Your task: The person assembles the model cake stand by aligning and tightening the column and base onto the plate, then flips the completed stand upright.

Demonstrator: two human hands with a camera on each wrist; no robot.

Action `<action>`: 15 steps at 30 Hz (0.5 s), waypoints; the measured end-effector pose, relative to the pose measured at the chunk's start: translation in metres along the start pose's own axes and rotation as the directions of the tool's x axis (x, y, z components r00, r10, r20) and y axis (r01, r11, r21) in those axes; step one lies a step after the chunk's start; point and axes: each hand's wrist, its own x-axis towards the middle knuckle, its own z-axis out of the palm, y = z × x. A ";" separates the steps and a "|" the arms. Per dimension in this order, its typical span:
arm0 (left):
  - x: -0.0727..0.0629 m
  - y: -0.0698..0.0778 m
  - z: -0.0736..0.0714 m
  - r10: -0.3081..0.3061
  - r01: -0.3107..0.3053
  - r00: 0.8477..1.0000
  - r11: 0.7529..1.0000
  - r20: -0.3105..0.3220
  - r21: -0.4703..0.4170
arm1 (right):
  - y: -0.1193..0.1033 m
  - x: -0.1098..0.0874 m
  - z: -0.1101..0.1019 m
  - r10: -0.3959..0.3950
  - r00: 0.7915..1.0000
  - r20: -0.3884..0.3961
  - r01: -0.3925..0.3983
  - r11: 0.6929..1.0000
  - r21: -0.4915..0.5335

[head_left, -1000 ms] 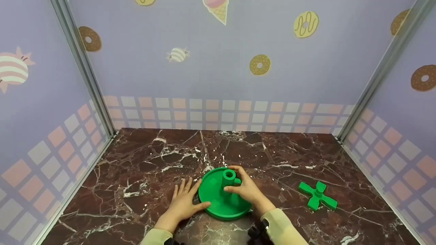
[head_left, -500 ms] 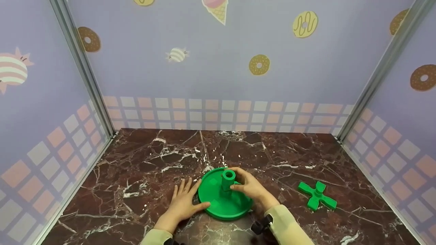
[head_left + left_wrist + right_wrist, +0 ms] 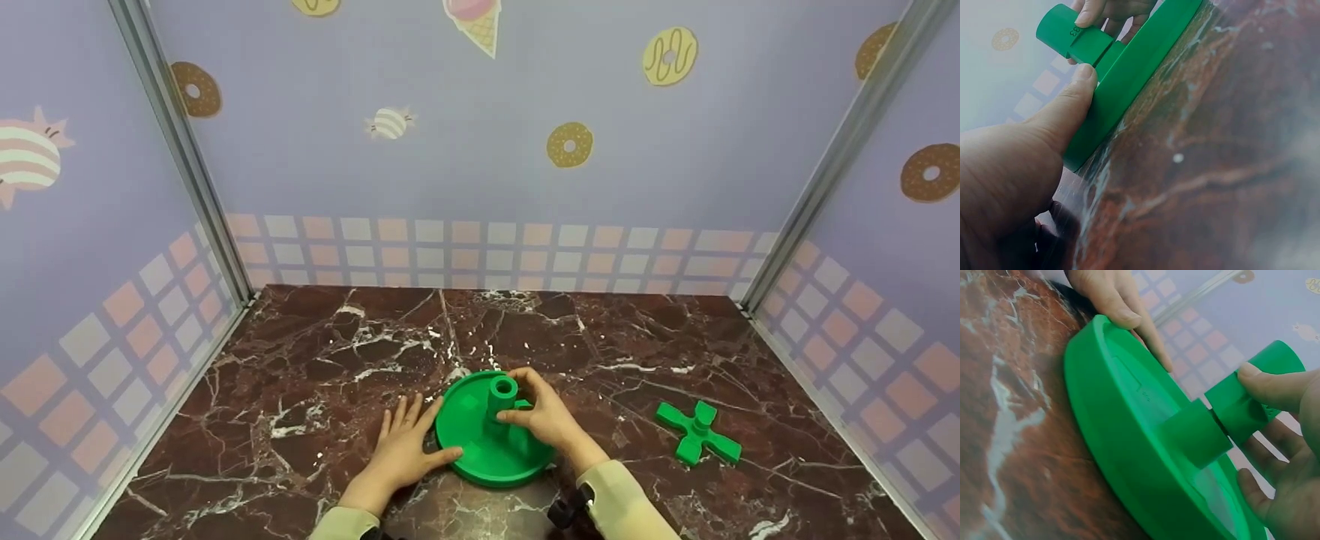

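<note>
A round green plastic dish [image 3: 480, 461] with a raised rim lies on the marble tabletop in the head view. On its central post [image 3: 1196, 433] sits a green hollow tube [image 3: 1252, 394], with a thin gap between the two parts in the right wrist view. My right hand [image 3: 551, 416] grips this tube, thumb on the near side and fingers behind. My left hand [image 3: 405, 446] lies at the dish's left side with its fingers straight and spread. Its thumb touches the rim in the left wrist view.
A green four-armed cross piece [image 3: 699, 433] with a short central stub lies on the tabletop to the right of the dish. Patterned panels [image 3: 480, 255] enclose the table at the back and both sides, joined by metal corner posts [image 3: 180, 150].
My right thumb has slid to the tube's right side and then back across its front, the wrist shifting slightly with it. The left hand, dish and cross piece have stayed put.
</note>
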 end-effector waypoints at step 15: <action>0.000 0.000 0.000 -0.005 0.005 1.000 1.000 0.009 -0.002 | 0.004 -0.001 0.006 0.000 0.998 -0.066 -0.001 1.000 -0.028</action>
